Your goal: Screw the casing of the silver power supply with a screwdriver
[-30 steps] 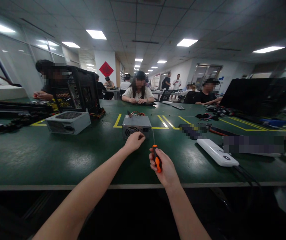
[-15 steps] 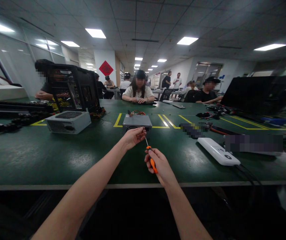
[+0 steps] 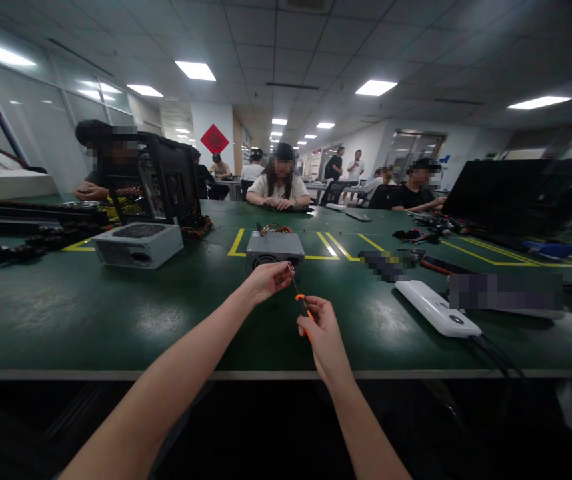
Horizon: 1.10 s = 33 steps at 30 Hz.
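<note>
Orange and black on its handle, the screwdriver [image 3: 302, 305] is clamped in the right hand [image 3: 323, 340], which is curled around the grip above the table [image 3: 66, 313], a little in from the middle of its near edge. The thin metal shaft slants up and to the left, away from the person. The left hand [image 3: 266, 280] has its thumb and fingertips drawn together on the tip of that shaft; whether anything small sits between them is too fine to tell. Just beyond the left hand a grey power supply [image 3: 275, 245] rests on the green surface, its fan grille facing the person and coloured wires at its back, beside yellow tape lines [image 3: 236, 243]. A second, paler power supply [image 3: 139, 243] lies toward the left edge, in front of an open black computer case [image 3: 159, 180]. A white power strip [image 3: 436, 308] lies toward the right.
</note>
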Available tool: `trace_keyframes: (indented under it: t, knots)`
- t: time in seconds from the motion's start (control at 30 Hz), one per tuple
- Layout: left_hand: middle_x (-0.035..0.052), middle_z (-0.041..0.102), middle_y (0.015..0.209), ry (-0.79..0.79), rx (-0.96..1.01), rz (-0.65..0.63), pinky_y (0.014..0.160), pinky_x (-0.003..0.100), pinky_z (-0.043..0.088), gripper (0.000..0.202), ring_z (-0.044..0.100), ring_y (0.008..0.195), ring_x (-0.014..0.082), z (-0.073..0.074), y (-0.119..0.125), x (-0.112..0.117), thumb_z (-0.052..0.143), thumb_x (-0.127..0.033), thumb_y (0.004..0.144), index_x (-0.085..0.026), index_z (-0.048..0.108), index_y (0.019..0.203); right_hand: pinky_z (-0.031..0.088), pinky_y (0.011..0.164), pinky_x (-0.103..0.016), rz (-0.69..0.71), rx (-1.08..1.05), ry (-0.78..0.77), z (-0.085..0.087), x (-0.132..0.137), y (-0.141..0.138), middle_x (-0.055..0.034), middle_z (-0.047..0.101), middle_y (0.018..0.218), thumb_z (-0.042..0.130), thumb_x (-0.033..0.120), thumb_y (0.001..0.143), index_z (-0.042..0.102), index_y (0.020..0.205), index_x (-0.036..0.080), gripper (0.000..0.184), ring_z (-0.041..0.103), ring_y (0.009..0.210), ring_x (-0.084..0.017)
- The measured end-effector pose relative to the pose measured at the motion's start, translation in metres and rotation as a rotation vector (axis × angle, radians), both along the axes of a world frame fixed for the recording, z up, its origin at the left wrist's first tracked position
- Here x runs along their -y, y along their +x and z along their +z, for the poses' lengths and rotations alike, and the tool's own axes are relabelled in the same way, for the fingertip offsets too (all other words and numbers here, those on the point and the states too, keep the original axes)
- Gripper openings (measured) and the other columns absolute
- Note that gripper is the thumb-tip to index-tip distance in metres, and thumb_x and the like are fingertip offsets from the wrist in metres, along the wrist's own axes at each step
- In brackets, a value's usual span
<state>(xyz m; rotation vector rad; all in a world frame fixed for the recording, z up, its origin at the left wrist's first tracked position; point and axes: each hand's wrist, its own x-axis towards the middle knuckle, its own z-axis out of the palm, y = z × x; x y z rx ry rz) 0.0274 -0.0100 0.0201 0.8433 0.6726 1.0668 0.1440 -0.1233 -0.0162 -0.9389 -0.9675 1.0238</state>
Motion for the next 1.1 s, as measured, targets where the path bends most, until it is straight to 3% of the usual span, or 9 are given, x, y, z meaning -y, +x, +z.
trace_keyframes:
  t: [0.1,0.27,0.73,1.1]
  knots:
    - [0.0040,0.063,0.073,-0.005,-0.021,0.012,0.057,0.018,0.050,0.007,0.061,0.064,0.0082,-0.001,0.001,0.001,0.056,-0.016,0.080,-0.010,0.059,0.077,0.042,0.050,-0.020,-0.005,0.041,0.022,-0.001,0.001,0.002,0.0028,0.056,0.077,0.060,0.020,0.070,0.050,0.091,0.019,0.024,0.053,0.056,-0.007]
    - [0.0029,0.062,0.071,0.023,-0.045,0.017,0.054,0.018,0.050,0.009,0.059,0.059,0.0070,-0.003,0.001,-0.001,0.057,-0.019,0.080,-0.011,0.058,0.076,0.040,0.042,-0.018,0.012,0.017,0.010,0.003,0.003,0.001,0.0009,0.056,0.078,0.058,0.030,0.074,0.049,0.090,0.019,0.022,0.056,0.061,-0.010]
    - [0.0075,0.064,0.083,0.098,-0.231,0.002,0.057,0.017,0.048,0.017,0.059,0.062,0.0070,-0.005,0.002,0.003,0.052,-0.024,0.084,-0.010,0.062,0.085,0.039,0.040,-0.018,0.020,-0.093,-0.024,0.003,-0.001,0.001,0.0013,0.056,0.078,0.063,0.029,0.069,0.050,0.088,0.019,0.025,0.056,0.060,-0.009]
    - [0.0071,0.062,0.094,0.345,-0.540,0.054,0.060,0.020,0.045,0.031,0.059,0.066,0.0084,-0.020,0.005,-0.003,0.050,-0.022,0.082,-0.016,0.050,0.112,0.043,0.044,-0.018,0.044,-0.372,-0.269,0.022,-0.012,0.015,-0.0016,0.061,0.067,0.062,0.012,0.066,0.054,0.079,0.017,0.016,0.058,0.059,-0.010]
